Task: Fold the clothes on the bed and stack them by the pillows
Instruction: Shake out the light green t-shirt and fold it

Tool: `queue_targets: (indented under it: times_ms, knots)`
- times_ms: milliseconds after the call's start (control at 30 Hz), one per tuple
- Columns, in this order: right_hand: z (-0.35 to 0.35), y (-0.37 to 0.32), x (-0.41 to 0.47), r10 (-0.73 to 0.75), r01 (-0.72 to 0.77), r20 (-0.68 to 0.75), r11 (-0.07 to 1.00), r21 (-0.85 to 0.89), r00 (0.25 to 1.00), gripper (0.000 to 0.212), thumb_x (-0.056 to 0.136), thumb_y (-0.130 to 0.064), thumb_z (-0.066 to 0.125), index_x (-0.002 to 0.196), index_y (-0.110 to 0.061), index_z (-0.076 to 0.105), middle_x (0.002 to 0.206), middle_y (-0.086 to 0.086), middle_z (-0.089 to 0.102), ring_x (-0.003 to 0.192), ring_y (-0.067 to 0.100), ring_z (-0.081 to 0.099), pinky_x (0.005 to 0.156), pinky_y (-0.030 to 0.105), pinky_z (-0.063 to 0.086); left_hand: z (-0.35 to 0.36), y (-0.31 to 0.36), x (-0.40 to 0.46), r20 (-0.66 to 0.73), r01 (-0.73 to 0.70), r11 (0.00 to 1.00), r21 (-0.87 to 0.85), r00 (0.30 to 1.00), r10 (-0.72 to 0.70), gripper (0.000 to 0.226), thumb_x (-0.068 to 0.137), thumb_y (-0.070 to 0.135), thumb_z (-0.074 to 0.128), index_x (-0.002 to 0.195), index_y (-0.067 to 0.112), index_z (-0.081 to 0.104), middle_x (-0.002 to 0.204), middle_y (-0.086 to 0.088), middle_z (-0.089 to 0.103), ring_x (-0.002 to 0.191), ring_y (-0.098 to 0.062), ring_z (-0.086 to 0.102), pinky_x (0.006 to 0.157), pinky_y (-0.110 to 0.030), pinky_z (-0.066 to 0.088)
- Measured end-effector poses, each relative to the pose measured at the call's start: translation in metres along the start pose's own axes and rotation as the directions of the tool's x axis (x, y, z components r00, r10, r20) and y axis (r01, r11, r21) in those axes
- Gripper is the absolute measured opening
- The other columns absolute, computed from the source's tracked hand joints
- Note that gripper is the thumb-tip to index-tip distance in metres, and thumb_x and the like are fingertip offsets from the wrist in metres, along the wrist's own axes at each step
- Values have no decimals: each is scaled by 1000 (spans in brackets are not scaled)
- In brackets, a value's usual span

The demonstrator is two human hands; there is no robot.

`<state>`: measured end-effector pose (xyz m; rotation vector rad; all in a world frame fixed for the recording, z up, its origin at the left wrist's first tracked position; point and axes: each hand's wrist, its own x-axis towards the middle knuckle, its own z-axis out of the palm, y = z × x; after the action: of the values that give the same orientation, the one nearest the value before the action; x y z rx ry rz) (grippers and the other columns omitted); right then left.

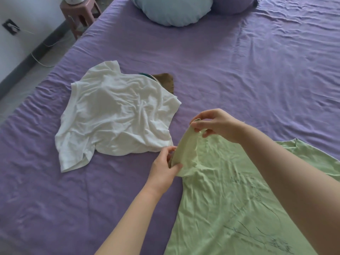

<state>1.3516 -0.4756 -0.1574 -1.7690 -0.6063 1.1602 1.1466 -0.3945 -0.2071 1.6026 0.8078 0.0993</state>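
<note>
The white shirt (117, 115) lay crumpled at about ten o'clock on the bed (239, 74), a brown garment (166, 80) peeking from under it; the pillows (174, 10) sat far off at twelve. The left hand (165, 164) pinched the green shirt (230, 199) at its sleeve edge, close to the white hem, so a careless tug could likely drag that hem along. The right hand (215, 124), at one o'clock from the left, pinched the sleeve's upper corner, lifted; uneven pulling might twist the sleeve and skew the fold.
</note>
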Motion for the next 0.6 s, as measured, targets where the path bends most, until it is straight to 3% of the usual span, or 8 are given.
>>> queue_targets:
  times_ms: [100, 200, 267, 367, 467, 600]
  knots:
    - [-20, 28, -17, 34, -32, -85, 999, 24, 996, 9, 85, -15, 67, 92, -14, 72, 83, 0, 68, 76, 5, 62, 63, 17, 53, 19, -6, -12, -69, -10, 998, 59, 997, 14, 31, 80, 4, 66, 98, 29, 63, 95, 5, 65, 84, 0, 61, 78, -20, 51]
    - [-40, 57, -37, 84, -68, -131, 990, 125, 988, 11, 83, -8, 67, 93, -8, 71, 87, 5, 69, 80, 10, 65, 72, 20, 56, 50, -11, -23, -135, -4, 992, 126, 991, 21, 24, 81, 10, 68, 99, 26, 67, 96, 6, 62, 86, -6, 60, 78, -25, 50]
    - [-50, 73, -48, 107, -75, -195, 984, 164, 975, 7, 83, -5, 66, 88, -7, 71, 87, 7, 70, 80, 13, 67, 73, 21, 56, 72, -11, -27, -109, 11, 996, 91, 994, -1, 27, 82, 10, 69, 105, 25, 67, 101, 10, 64, 87, -2, 61, 79, -20, 50]
    - [-62, 93, -55, 150, -90, -302, 975, 204, 942, 10, 85, -11, 66, 85, -2, 72, 83, 7, 71, 77, 12, 67, 72, 22, 57, 103, -12, -28, -43, 30, 998, 53, 999, -28, 33, 83, 9, 68, 112, 23, 66, 100, 14, 66, 86, 16, 57, 77, -6, 44]
    - [-69, 113, -58, 150, -153, -394, 988, 23, 907, 5, 82, -8, 69, 85, -8, 72, 78, 3, 69, 71, 12, 65, 72, 22, 55, 128, -15, -25, -1, 47, 993, 109, 999, -47, 32, 85, 12, 67, 113, 26, 65, 92, 18, 62, 82, 21, 53, 73, 0, 39]
    - [-72, 135, -56, 93, -188, -445, 967, -174, 891, 27, 80, 6, 59, 95, -15, 68, 86, 0, 65, 71, 9, 57, 61, 12, 42, 148, -23, -20, 134, 50, 986, 162, 988, -72, 27, 87, 21, 66, 114, 23, 66, 101, 9, 68, 86, 9, 58, 82, -7, 46]
